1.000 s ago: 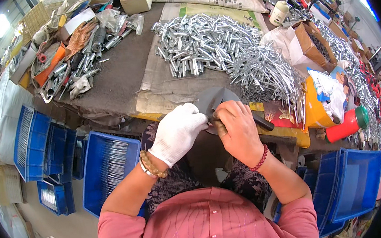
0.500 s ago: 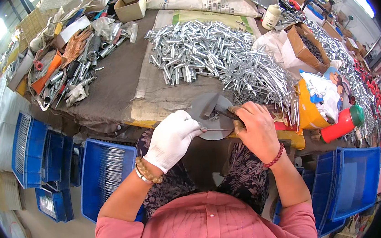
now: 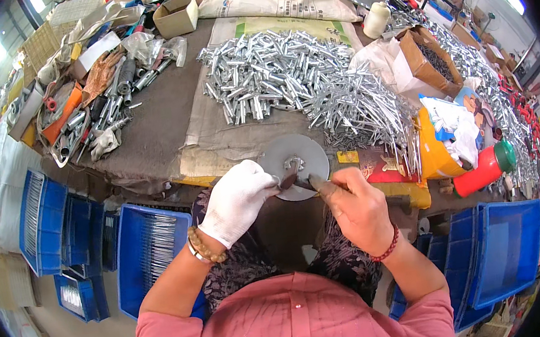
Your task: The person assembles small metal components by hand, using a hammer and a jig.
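My left hand [image 3: 237, 201], in a white knit glove, is closed in a pinch above the near edge of a grey round disc [image 3: 314, 151]. Close to its fingertips is a small dark flat piece [image 3: 289, 181], whose kind I cannot make out. Facing it, my bare right hand [image 3: 360, 210] is also pinched closed, its fingertips dark and just right of that piece. What either hand grips is too small and hidden to name. Beyond the disc lies a heap of short silvery metal tubes [image 3: 268, 78], with thin metal rods [image 3: 364, 104] piled at its right.
An orange bag [image 3: 435, 146] and a red bottle with a green cap [image 3: 485, 170] stand at right. A carton of small dark parts [image 3: 430, 62] sits farther back. Blue bins flank me: one with rods [image 3: 123, 247] at left, stacked ones [image 3: 512, 249] at right. Tools [image 3: 98, 100] clutter the far left.
A dark bar lay over the disc and a thin metal rod spanned my hands; now the disc's centre shows and the rod cannot be seen. My right hand has turned and moved slightly nearer.
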Motion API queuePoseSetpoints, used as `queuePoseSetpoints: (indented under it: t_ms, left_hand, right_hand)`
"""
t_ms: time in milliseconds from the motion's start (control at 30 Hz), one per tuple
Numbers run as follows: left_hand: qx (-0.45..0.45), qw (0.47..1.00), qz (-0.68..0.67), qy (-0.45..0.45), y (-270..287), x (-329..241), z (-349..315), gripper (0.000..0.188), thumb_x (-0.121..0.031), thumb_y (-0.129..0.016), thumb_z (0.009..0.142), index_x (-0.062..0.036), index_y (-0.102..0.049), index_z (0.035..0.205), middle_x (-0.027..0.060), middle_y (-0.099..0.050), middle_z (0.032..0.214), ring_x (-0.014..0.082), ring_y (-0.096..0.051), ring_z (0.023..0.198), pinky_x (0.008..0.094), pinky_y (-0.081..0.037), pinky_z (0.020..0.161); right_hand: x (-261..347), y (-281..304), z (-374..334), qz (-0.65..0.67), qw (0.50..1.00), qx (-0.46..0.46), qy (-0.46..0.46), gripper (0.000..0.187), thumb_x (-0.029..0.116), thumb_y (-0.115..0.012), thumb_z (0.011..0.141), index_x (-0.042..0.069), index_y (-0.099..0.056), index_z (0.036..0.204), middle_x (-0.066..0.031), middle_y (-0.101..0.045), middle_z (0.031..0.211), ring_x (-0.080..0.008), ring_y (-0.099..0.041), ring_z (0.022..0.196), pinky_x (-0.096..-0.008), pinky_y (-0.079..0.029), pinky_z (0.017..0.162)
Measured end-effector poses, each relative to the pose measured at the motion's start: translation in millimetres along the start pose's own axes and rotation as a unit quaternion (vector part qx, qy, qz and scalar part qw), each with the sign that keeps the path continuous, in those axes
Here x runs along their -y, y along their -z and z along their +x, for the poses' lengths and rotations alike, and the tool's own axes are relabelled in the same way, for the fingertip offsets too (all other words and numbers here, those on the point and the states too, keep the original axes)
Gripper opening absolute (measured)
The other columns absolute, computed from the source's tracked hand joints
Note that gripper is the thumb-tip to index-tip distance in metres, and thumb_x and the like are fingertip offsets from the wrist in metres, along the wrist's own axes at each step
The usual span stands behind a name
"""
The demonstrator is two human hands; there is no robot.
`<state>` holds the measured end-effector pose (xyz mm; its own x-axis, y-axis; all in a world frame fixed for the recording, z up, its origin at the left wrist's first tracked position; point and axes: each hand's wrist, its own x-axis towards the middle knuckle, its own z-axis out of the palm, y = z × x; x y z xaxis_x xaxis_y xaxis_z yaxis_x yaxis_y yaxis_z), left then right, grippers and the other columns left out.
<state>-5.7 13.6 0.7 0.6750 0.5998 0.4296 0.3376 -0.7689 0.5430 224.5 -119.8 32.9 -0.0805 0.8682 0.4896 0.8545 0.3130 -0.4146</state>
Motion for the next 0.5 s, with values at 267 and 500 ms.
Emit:
queuePoseSetpoints:
  t_ms: [267,500]
  left_hand:
    - [-0.003,0.999,-0.04,0.034,-2,1,-4,0.012,-0.01,-0.081,0.086,-0.0083,-0.081,0.097,0.0091,-0.065,0.093,0.0298,-0.065,0.092,0.04,-0.053,0.083]
    - [-0.077,0.997,-0.01,0.011,-9,-4,-10,0.024,-0.013,-0.082,0.086,-0.008,-0.079,0.108,0.0108,-0.068,0.097,0.0304,-0.067,0.096,0.0404,-0.054,0.084]
  right_hand:
    - [-19,-7,16,-0.06,0.998,0.01,0.007,0.016,0.007,-0.078,0.086,0.008,-0.075,0.102,-0.0085,-0.065,0.108,-0.0323,-0.067,0.101,-0.0445,-0.056,0.079]
    - [15,-20,-7,-0.011,0.994,0.05,-0.095,0.016,0.012,-0.079,0.088,0.007,-0.069,0.098,-0.0113,-0.064,0.082,-0.031,-0.066,0.07,-0.0428,-0.053,0.064]
